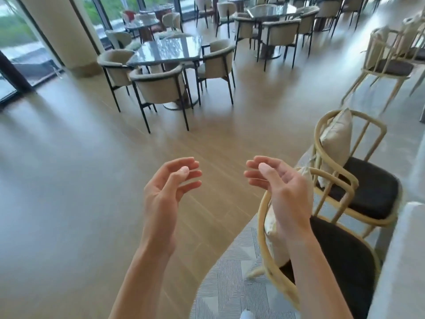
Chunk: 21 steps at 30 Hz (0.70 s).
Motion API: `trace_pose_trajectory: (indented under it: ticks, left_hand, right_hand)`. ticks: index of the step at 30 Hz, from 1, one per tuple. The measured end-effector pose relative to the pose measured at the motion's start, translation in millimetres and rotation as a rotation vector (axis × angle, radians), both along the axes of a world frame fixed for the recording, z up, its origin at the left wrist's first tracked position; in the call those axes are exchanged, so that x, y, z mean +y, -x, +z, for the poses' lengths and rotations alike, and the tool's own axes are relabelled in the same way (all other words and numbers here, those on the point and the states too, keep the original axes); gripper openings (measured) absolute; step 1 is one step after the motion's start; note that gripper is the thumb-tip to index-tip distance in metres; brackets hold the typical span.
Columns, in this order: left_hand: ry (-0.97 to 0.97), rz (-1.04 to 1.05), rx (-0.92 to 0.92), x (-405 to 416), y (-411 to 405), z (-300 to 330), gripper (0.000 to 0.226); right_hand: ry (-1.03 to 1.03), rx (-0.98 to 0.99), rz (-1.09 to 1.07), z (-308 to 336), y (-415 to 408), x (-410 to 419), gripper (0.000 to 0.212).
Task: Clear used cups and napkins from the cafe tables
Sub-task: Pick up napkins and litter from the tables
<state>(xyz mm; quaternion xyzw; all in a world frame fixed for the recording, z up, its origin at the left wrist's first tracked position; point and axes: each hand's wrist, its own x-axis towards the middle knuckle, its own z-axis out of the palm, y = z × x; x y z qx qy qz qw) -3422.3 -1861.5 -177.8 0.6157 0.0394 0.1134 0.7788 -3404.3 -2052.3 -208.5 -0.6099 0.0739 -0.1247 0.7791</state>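
My left hand (167, 187) and my right hand (278, 187) are raised in front of me over the floor, palms turned inward, fingers loosely curled and holding nothing. No cup or napkin shows in the view. The nearest dark glossy cafe table (165, 50) stands ahead at the upper middle, its top bare as far as I can tell. Further dark tables (269, 10) stand behind it; the picture is too blurred to tell whether anything lies on them.
Beige tub chairs (161, 86) ring the near table. Two cane armchairs with black seats and cushions (358, 178) stand at my right, beside a pale counter edge (404, 261). A round column (62, 31) and glass walls are at the left. Wooden floor (69, 180) stretches between.
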Motion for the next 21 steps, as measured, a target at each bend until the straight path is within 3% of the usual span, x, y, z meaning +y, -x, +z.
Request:
trace_pose_trajectory:
  ticks: [3,12,21]
  left_hand:
    - [0.039,0.047,-0.065,-7.2,-55.8,15.9,0.021]
    - [0.090,0.058,-0.022,-4.8,-209.6,-5.9,0.024]
    - [0.054,-0.096,0.025,16.5,-450.1,-17.6,0.026]
  right_hand:
    - [-0.062,-0.013,0.025,11.8,-59.9,-8.2,0.019]
    - [-0.079,0.021,0.022,-5.8,-214.8,-6.3,0.019]
    - [-0.062,0.053,-0.150,-19.9,-418.1,3.1,0.019]
